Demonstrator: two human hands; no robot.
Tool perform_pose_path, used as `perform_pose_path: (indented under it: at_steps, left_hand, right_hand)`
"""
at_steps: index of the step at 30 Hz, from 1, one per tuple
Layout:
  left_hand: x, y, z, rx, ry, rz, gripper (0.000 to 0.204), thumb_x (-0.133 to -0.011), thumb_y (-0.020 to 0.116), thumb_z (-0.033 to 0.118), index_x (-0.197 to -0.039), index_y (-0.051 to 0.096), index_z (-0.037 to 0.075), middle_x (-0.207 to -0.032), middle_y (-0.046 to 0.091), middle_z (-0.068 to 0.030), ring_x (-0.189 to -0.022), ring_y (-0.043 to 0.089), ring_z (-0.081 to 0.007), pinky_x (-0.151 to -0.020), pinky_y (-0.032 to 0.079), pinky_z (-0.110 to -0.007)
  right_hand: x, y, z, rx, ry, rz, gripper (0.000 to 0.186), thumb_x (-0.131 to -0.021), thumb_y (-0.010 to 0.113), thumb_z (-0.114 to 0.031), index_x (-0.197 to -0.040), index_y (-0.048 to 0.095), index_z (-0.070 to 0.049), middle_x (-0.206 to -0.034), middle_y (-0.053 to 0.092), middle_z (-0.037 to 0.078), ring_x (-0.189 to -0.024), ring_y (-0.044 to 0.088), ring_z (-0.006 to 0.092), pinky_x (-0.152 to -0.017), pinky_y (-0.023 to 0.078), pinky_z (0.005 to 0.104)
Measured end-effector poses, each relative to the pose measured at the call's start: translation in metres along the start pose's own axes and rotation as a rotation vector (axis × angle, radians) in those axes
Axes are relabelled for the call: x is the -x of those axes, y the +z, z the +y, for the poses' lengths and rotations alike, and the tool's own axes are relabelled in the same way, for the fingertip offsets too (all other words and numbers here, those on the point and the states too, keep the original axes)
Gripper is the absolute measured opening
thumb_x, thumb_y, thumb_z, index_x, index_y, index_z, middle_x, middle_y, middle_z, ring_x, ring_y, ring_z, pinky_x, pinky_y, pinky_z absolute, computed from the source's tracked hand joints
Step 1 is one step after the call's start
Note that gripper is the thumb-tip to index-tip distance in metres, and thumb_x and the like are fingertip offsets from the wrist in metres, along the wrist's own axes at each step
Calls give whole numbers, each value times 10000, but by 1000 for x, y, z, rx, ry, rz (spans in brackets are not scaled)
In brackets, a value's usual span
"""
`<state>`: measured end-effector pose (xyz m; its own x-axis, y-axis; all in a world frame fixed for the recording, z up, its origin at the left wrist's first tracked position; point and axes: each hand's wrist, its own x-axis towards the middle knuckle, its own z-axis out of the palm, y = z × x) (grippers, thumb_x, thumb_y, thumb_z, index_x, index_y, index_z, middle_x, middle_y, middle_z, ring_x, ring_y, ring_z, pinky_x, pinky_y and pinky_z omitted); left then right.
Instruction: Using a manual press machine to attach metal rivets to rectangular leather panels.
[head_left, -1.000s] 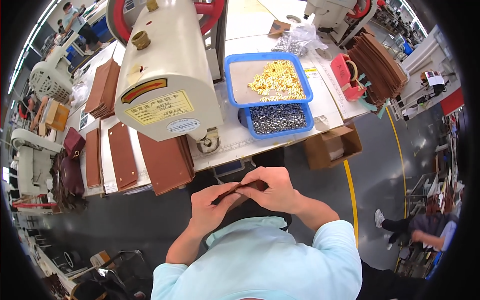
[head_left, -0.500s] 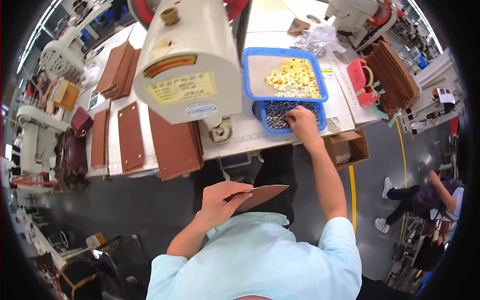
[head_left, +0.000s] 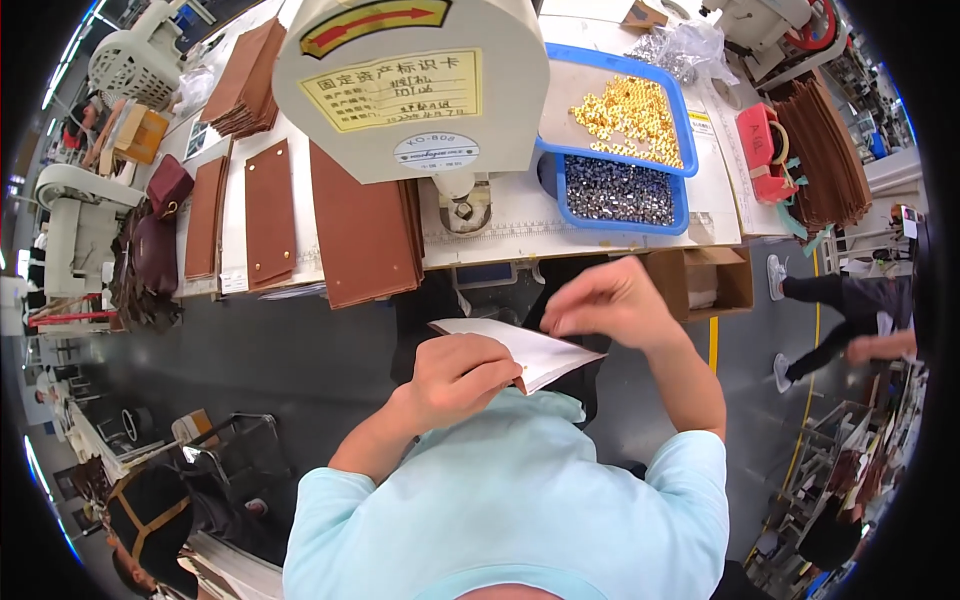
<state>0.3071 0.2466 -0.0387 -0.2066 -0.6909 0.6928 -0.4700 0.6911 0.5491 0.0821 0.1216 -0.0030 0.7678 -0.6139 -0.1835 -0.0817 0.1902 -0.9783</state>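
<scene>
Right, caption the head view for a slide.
Left grip holding a white-backed brown panel, right grip near it; blue trays of gold and silver metal fittings beyond.

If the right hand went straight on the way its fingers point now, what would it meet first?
Probably the thin brown sheet with a white face held in the left hand, though its depth gap from the right hand is unclear.

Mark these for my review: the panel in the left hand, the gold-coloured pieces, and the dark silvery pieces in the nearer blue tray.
Panel (head_left: 543, 358): head view, on its white face.
Gold-coloured pieces (head_left: 634, 118): head view, middle of the heap.
Dark silvery pieces (head_left: 620, 191): head view, middle of the spread.
</scene>
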Motion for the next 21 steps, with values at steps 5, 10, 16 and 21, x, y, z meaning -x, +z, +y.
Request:
perform_pose_path:
  at_steps: [5, 10, 16, 21]
  left_hand:
    - [-2, 3, -3, -75, 94, -2, 258, -635, 773, 46, -877, 683, 52, -787, 661, -47, -650, 664, -196, -523, 522, -282]
    - [-2, 1, -4, -115, 137, -6, 243, -637, 754, 77, -868, 682, 54, -814, 668, -46, -690, 677, -188, -536, 521, -272]
    - [-6, -7, -1, -150, 160, -35, 255, -622, 766, 89, -862, 687, 49, -824, 665, -37, -717, 679, -179, -543, 518, -264]
    - [1, -5, -3, -109, 130, -19, 230, -637, 743, 60, -865, 708, 50, -849, 683, -45, -722, 691, -198, -553, 534, -279]
  right_hand:
    - [6, 22, -3, -281, 269, -56, 200, -733, 816, 110, -911, 748, 49, -880, 762, 159, -816, 745, 167, -726, 618, 270]
    - [1, 23, 3, -267, 344, -88, 231, -714, 840, 88, -916, 735, 47, -864, 760, 156, -784, 737, 151, -699, 605, 258]
    - [-10, 25, 11, -230, 450, -134, 223, -737, 844, 33, -933, 739, 33, -819, 751, 115, -685, 684, 105, -562, 496, 212]
    - [-3, 27, 11, -29, 283, -150, 77, -816, 791, -9, -885, 761, 3, -772, 716, 43, -652, 616, 56, -540, 466, 217]
